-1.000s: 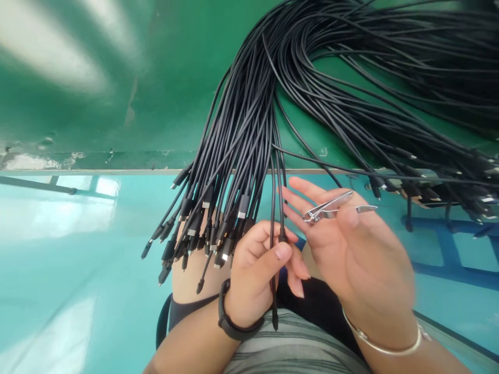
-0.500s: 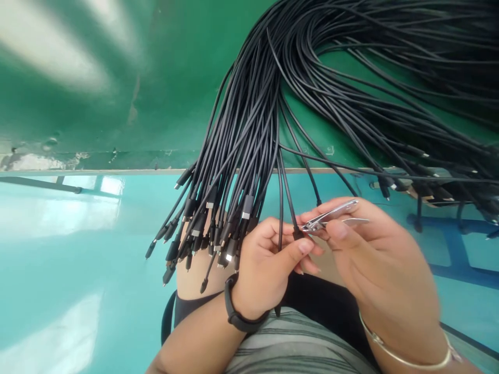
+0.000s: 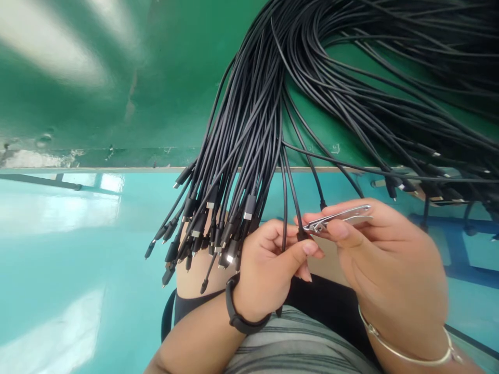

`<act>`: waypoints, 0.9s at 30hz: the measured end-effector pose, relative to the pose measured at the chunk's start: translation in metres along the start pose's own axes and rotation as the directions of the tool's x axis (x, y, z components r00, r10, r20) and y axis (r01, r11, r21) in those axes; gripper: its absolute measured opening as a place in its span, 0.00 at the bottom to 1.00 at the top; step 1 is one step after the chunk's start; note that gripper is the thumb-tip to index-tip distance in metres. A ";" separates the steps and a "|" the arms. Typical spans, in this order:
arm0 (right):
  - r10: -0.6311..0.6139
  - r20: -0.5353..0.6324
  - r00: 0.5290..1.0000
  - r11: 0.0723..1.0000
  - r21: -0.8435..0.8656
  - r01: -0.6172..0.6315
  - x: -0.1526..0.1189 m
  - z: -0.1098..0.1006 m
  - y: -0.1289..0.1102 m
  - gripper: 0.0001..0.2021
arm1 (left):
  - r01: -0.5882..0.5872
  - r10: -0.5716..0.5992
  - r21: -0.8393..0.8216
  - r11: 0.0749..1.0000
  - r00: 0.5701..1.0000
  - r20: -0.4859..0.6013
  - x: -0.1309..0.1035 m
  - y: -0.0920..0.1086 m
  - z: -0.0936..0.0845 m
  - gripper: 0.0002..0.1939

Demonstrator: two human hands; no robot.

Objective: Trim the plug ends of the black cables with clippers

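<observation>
Turquoise floor (image 3: 97, 234) below, patched with glare on the left. Green tabletop (image 3: 117, 104) across the far half, chipped along the near edge. Black cables (image 3: 378, 67) heaped over the far right; thick bundle (image 3: 253, 104) draped past the near edge, with plugs dangling at uneven heights on the left. Possible trouble there: more cable dragged off the tabletop by a careless tug, thanks to all that hanging weight.

Right hand (image 3: 393, 265) at near right, thumb and fingers closed around a nail clipper (image 3: 343, 213). Left hand (image 3: 268, 270) just beside, pinching one plug (image 3: 302, 235) along with a neighbouring cable (image 3: 284, 208).

Nail clipper silver, arms slightly apart at the right end, cutting tip pointing left. Plug right at that tip, largely hidden by fingers; bite or mere touch, impossible to tell.

Likeliest mishap: a nick in the cable jacket, from blades set too far up the narrow neck above the plug. Next: a pinched left fingertip, from a slip so close to the cutting edge.
</observation>
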State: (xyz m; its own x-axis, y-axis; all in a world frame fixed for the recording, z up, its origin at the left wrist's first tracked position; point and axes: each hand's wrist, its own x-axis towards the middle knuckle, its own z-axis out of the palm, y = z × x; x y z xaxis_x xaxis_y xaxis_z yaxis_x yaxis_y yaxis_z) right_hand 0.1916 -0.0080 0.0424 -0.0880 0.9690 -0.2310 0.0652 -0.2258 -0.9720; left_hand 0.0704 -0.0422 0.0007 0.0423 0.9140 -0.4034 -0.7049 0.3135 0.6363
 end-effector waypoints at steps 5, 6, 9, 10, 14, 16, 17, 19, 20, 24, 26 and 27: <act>-0.063 -0.083 0.995 0.998 -0.013 0.062 -0.001 -0.001 0.008 0.01 | 0.065 -0.053 -0.111 0.992 0.993 0.103 -0.001 -0.003 -0.004 0.14; -0.069 -0.084 0.994 0.997 0.018 0.071 -0.002 -0.003 0.010 0.02 | 0.074 -0.055 -0.139 0.987 0.989 0.137 -0.001 -0.004 -0.005 0.14; -0.093 -0.005 0.996 0.987 0.130 0.093 -0.002 -0.005 0.013 0.04 | 0.070 -0.022 -0.213 0.975 0.975 0.219 -0.001 -0.009 -0.009 0.12; -0.109 0.031 0.994 0.983 0.153 0.103 -0.002 -0.005 0.012 0.05 | 0.059 -0.007 -0.227 0.972 0.974 0.226 -0.001 -0.010 -0.009 0.12; -0.128 0.042 0.991 0.989 0.074 0.125 -0.001 -0.003 0.009 0.07 | 0.019 0.016 -0.201 0.980 0.985 0.174 0.001 -0.010 -0.007 0.13; -0.136 -0.013 0.991 0.991 -0.018 0.136 -0.002 -0.003 0.009 0.06 | 0.018 0.007 -0.175 0.984 0.990 0.138 0.001 -0.008 -0.005 0.14; -0.146 -0.034 0.989 0.988 -0.054 0.144 -0.003 -0.003 0.008 0.06 | 0.020 0.001 -0.168 0.986 0.992 0.125 0.001 -0.007 -0.004 0.14; -0.163 -0.058 0.985 0.982 -0.101 0.157 -0.003 -0.003 0.008 0.05 | 0.025 -0.008 -0.157 0.987 0.995 0.104 0.000 -0.006 -0.004 0.15; -0.165 -0.068 0.984 0.981 -0.117 0.156 -0.004 -0.002 0.008 0.05 | 0.025 -0.010 -0.151 0.988 0.995 0.097 0.000 -0.006 -0.004 0.15; -0.170 -0.106 0.980 0.975 -0.159 0.152 -0.002 -0.001 0.005 0.05 | 0.014 -0.005 -0.117 0.993 0.997 0.072 -0.001 -0.005 -0.004 0.14; -0.152 -0.096 0.984 0.979 -0.155 0.136 -0.002 0.000 0.003 0.05 | 0.019 -0.012 -0.104 0.994 0.998 0.065 -0.001 -0.004 -0.003 0.14; -0.139 -0.089 0.986 0.981 -0.145 0.125 -0.002 0.000 0.003 0.05 | 0.020 -0.014 -0.101 0.995 0.998 0.065 -0.001 -0.004 -0.003 0.14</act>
State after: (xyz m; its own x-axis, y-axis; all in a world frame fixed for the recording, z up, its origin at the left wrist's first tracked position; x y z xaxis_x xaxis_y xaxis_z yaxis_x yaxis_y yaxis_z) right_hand 0.1918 -0.0105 0.0396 -0.0072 0.9960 -0.0887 0.1971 -0.0855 -0.9766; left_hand 0.0711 -0.0453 -0.0034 0.0975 0.9244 -0.3687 -0.7721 0.3040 0.5581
